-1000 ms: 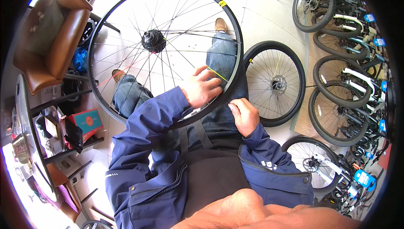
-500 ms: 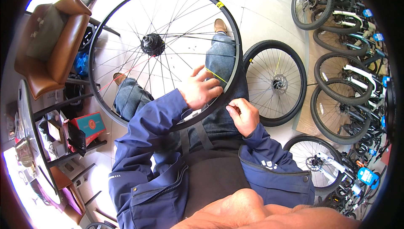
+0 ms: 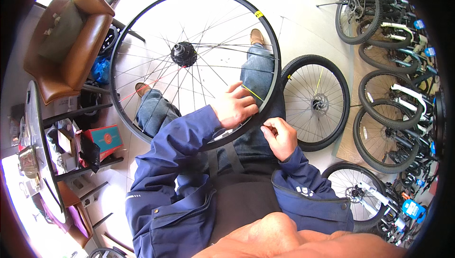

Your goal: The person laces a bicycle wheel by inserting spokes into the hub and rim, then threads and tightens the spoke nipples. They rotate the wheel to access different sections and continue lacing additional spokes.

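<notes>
A large bare bicycle wheel (image 3: 118,111), with a black rim and no tyre, leans across my legs. Its black hub (image 3: 184,54) is at the middle, and most spokes are dark, with one red and one yellow-green. My left hand (image 3: 235,108) is inside the wheel against the rim's near right part, beside the yellow-green spoke (image 3: 252,93). Its fingers are bent and closed; what they pinch is hidden. Just outside the rim, my right hand (image 3: 281,139) has thumb and forefinger pressed together. Anything between them is too small to make out.
To the right stands a second wheel (image 3: 345,101) with a tyre and disc rotor. Rows of bicycles (image 3: 386,139) line the far right. On the left are a brown leather armchair (image 3: 87,44), a table (image 3: 38,115) and a red and teal box (image 3: 108,140).
The whole view has shifted, moving the wheel right and slightly down in the picture. My right hand has drawn back slightly from the rim. The left hand keeps its place at the rim.
</notes>
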### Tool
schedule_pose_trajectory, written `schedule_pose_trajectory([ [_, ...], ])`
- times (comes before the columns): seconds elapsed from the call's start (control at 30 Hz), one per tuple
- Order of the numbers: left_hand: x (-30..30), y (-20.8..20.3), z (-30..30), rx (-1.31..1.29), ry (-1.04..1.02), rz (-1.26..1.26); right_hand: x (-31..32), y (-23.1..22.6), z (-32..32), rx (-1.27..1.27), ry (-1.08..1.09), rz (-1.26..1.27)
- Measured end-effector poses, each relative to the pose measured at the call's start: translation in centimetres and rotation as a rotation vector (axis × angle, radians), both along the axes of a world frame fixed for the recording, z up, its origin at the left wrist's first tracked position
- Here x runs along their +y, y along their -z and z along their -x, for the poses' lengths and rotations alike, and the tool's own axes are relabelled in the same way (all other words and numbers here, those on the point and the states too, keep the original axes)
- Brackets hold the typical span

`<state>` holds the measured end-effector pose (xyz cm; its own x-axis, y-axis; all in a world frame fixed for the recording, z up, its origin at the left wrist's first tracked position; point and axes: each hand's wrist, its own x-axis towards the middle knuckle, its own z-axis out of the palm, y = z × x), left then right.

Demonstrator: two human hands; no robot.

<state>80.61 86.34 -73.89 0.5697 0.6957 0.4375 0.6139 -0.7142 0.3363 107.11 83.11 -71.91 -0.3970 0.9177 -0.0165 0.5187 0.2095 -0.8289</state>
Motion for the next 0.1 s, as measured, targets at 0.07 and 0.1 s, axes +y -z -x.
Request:
schedule_pose_trajectory([
  [0.07,0.12,-0.19,0.25,-0.002,0.03,-0.023,0.05,0.1,-0.06,-0.043,-0.029,-0.051],
  [0.1,0.13,-0.28,0.42,0.013,0.044,-0.01,0.22,0.15,-0.23,-0.088,-0.048,-0.066],
])
